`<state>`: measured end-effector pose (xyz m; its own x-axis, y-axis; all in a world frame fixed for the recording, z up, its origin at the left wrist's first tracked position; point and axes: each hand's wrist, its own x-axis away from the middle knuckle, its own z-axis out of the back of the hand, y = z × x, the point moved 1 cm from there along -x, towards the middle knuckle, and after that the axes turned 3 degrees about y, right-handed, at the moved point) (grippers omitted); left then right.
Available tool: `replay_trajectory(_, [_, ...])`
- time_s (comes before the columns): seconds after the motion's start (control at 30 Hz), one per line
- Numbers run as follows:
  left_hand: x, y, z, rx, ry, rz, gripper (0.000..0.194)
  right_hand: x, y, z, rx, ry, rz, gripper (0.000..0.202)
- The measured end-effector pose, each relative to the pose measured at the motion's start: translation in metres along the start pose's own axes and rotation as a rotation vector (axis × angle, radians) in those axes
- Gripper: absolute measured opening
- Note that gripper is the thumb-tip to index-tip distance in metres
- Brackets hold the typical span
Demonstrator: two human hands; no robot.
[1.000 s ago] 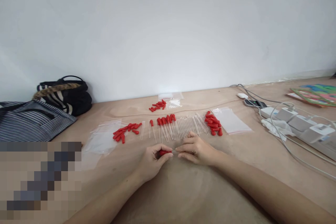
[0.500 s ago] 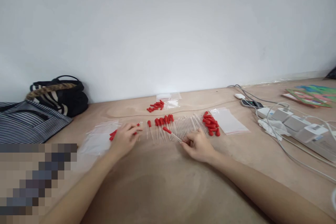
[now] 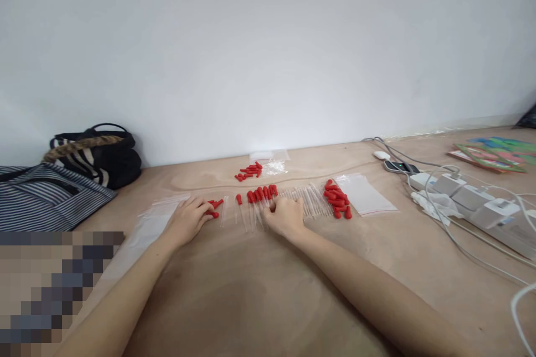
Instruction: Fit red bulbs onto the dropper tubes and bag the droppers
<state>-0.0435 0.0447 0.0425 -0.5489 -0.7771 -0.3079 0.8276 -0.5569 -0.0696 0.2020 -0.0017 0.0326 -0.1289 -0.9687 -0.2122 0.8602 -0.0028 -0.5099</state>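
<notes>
My left hand [image 3: 190,220] lies at the left, over its bag's edge, with its fingers bent and their tips closed at a red rubber bulb [image 3: 215,215]. Two more red bulbs [image 3: 216,203] lie against those fingers. My right hand [image 3: 287,216] is closed low over the row of thin clear glass droppers. What its fingertips hold is hidden. Left of it, several droppers [image 3: 247,218] lie side by side with red bulbs [image 3: 259,193] on their far ends. To its right, bare clear tubes [image 3: 312,201] continue the row up to a heap of red bulbs [image 3: 336,199].
Clear plastic bags lie at left [image 3: 142,228] and right [image 3: 368,195]. Farther back are more red bulbs [image 3: 250,170] beside a bag of tubes [image 3: 274,166]. Cloth bags [image 3: 94,156] stand at the left. A power strip with white chargers [image 3: 481,201] and cables fills the right.
My right hand has moved left onto the row, and the bulb-tipped dropper it held aslant no longer shows there. My left hand has drawn back slightly, its fingers bending around the red bulbs.
</notes>
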Motion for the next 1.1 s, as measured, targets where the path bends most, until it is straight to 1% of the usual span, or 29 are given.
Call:
replay_trajectory(0.07, [-0.001,0.003,0.001,-0.029,0.013,0.021,0.016,0.000,-0.002,-0.002,0.045,-0.010,0.009,0.024])
replay_trajectory(0.13, [-0.002,0.006,0.002,0.000,0.040,0.061,0.016,-0.001,-0.003,-0.004,0.084,-0.021,0.016,0.025])
replay_trajectory(0.23, [-0.003,0.014,0.000,0.152,0.064,0.166,0.019,-0.001,-0.003,-0.005,0.124,-0.022,0.007,0.027])
replay_trajectory(0.3, [-0.004,0.021,-0.002,0.236,0.068,0.212,0.022,-0.001,-0.001,-0.003,0.125,-0.012,0.009,0.029])
replay_trajectory(0.4, [-0.007,0.036,-0.005,0.242,0.073,0.199,0.025,0.004,0.004,0.001,0.098,0.010,0.040,0.030])
replay_trajectory(0.47, [-0.011,0.048,-0.005,0.204,0.044,0.198,0.027,0.010,0.008,0.005,0.089,0.024,0.069,0.028])
replay_trajectory(0.5, [-0.013,0.054,-0.004,0.177,0.018,0.218,0.028,0.013,0.010,0.006,0.088,0.032,0.084,0.027])
replay_trajectory(0.63, [-0.027,0.076,-0.002,0.002,-0.087,0.386,0.021,0.025,0.018,0.011,0.067,0.065,0.140,0.028])
replay_trajectory(0.7, [-0.033,0.083,-0.001,-0.072,-0.147,0.452,0.023,0.030,0.022,0.013,0.055,0.076,0.156,0.029])
replay_trajectory(0.8, [-0.039,0.089,-0.001,-0.108,-0.212,0.486,0.025,0.034,0.026,0.015,0.049,0.093,0.172,0.029])
replay_trajectory(0.97, [-0.042,0.092,0.003,-0.096,-0.266,0.508,0.028,0.039,0.028,0.016,0.023,0.094,0.207,0.026])
replay_trajectory(1.1, [-0.044,0.097,0.005,-0.070,-0.314,0.531,0.025,0.042,0.026,0.014,0.009,0.085,0.224,0.025])
